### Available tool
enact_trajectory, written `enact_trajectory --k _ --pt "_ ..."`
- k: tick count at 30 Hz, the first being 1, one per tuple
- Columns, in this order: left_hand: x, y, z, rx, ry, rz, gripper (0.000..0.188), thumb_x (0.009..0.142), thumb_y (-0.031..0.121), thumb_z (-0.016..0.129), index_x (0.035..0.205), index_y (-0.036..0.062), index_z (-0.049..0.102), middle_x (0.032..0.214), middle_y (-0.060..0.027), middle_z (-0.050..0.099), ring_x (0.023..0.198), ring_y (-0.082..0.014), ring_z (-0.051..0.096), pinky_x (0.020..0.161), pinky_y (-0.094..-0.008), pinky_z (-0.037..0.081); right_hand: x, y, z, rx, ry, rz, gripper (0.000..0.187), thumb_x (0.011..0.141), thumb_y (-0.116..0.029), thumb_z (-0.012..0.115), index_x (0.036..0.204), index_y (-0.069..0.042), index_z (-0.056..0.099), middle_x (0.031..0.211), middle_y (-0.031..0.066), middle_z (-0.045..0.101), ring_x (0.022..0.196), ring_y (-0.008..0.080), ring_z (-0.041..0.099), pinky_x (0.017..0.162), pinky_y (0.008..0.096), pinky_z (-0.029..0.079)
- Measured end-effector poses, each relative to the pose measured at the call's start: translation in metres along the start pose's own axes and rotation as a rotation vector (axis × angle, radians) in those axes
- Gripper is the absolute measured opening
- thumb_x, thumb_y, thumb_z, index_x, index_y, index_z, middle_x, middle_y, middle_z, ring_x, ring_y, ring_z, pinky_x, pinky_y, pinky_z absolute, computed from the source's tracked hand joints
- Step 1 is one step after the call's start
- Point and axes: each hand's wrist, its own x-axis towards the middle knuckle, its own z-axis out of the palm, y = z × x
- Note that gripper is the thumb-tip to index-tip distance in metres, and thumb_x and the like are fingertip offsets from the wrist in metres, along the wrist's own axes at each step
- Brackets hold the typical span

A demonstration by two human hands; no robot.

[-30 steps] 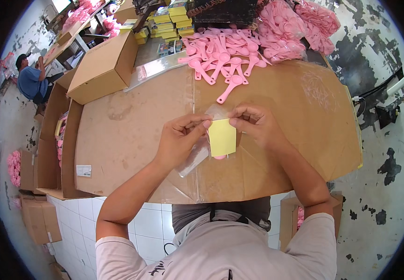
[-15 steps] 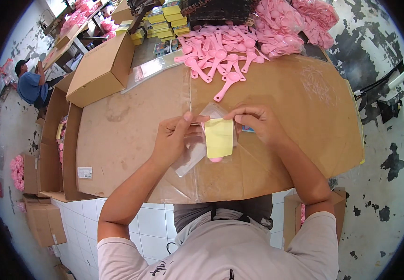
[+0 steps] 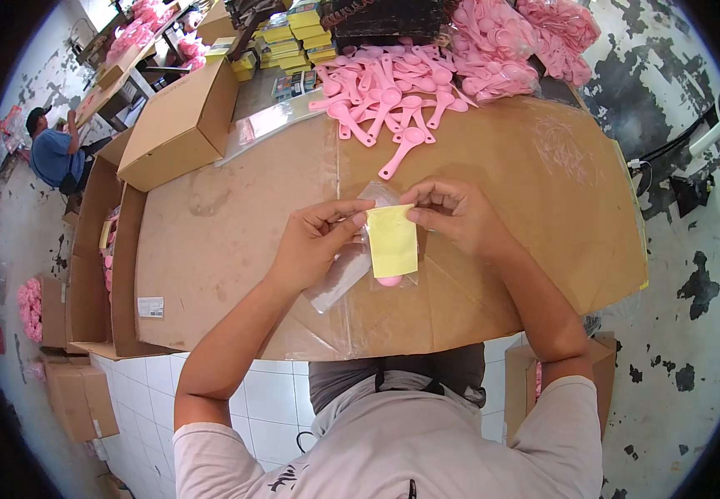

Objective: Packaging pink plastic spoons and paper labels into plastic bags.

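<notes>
A yellow card point(image 3: 393, 241) hangs between my hands over the cardboard-covered table, in what looks like a small clear plastic bag. The rounded end of a pink measuring spoon point(image 3: 389, 281) peeks out below the card; the card hides the rest. My left hand point(image 3: 320, 239) pinches the bag's upper left corner, thumb against fingers. At the upper right corner, my right hand point(image 3: 453, 218) closes thumb and fingers on the edge. Flat clear plastic bags point(image 3: 337, 281) lie under and beside my left fingers. Just beyond my hands rests a single pink measuring spoon point(image 3: 403, 153).
A heap of pink measuring spoons point(image 3: 377, 91) covers the far middle, with bagged spoons point(image 3: 497, 41) to its right. Stacks of yellow cards point(image 3: 293, 37) stand at the back. A carton point(image 3: 179, 125) sits far left. Beyond it a person point(image 3: 56, 150) in blue sits.
My right fingers have shifted from reaching over the top edge to pinching the upper right corner. My left thumb has come down onto the left corner. The card has risen slightly.
</notes>
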Motion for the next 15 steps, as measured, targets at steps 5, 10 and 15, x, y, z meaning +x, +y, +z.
enact_trajectory --k 5,10,15 --pt "-0.001 0.000 -0.005 0.033 0.032 0.052 0.028 0.101 0.010 0.064 0.126 -0.0011 0.067 0.112 -0.0094 0.073 0.096 -0.0147 0.070 0.083 -0.0300 0.059 -0.002 -0.007 0.010 0.047 -0.119 0.028 0.042 0.095 -0.001 0.066 0.135 0.001 0.053 0.111 0.0068 0.068 0.098 0.0120 0.065 0.085 0.0291 0.053" --pt "0.000 0.003 -0.001 0.036 0.028 0.111 0.031 0.100 0.008 0.065 0.129 -0.0018 0.065 0.114 -0.0110 0.072 0.099 -0.0151 0.069 0.087 -0.0305 0.058 -0.002 -0.008 0.009 -0.018 -0.156 0.012 0.046 0.094 0.000 0.066 0.138 0.001 0.050 0.110 0.0064 0.067 0.098 0.0127 0.065 0.085 0.0295 0.053" --pt "-0.006 0.004 -0.008 0.122 -0.177 0.134 0.039 0.095 0.005 0.070 0.132 -0.0023 0.059 0.114 -0.0104 0.070 0.098 -0.0149 0.069 0.086 -0.0304 0.058 -0.002 -0.009 0.010 0.004 -0.125 -0.074 0.045 0.093 0.002 0.066 0.136 0.000 0.052 0.110 0.0059 0.067 0.098 0.0127 0.065 0.086 0.0285 0.053"
